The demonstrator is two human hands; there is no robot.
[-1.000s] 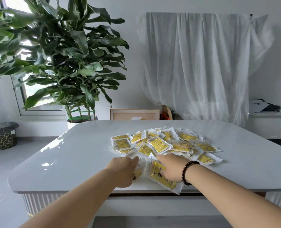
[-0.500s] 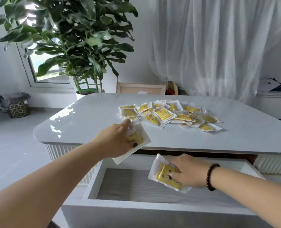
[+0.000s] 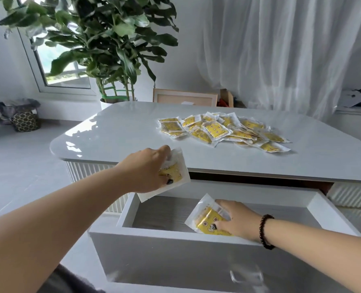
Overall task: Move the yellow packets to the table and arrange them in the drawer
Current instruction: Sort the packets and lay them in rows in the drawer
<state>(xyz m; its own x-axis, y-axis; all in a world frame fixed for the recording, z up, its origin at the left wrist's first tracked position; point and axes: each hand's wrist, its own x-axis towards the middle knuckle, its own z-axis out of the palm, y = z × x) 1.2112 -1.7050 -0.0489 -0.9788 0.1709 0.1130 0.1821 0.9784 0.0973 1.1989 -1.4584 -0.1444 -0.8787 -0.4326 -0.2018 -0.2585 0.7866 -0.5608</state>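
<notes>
Yellow packet [image 3: 176, 173] pinched in the left hand [image 3: 147, 172] hangs over the open drawer [image 3: 196, 246]; the right hand [image 3: 236, 222] grips another packet [image 3: 207, 218] inside it. More packets [image 3: 221, 129] lie heaped on the table [image 3: 122, 132].

Both bare arms reach forward, the left hand [image 3: 148, 169] held higher with fingers curled and thumb pinching what it carries. The right hand [image 3: 237, 223] sits lower, palm down, fingers and thumb gripping, a dark bead bracelet [image 3: 265, 231] around its wrist.
</notes>
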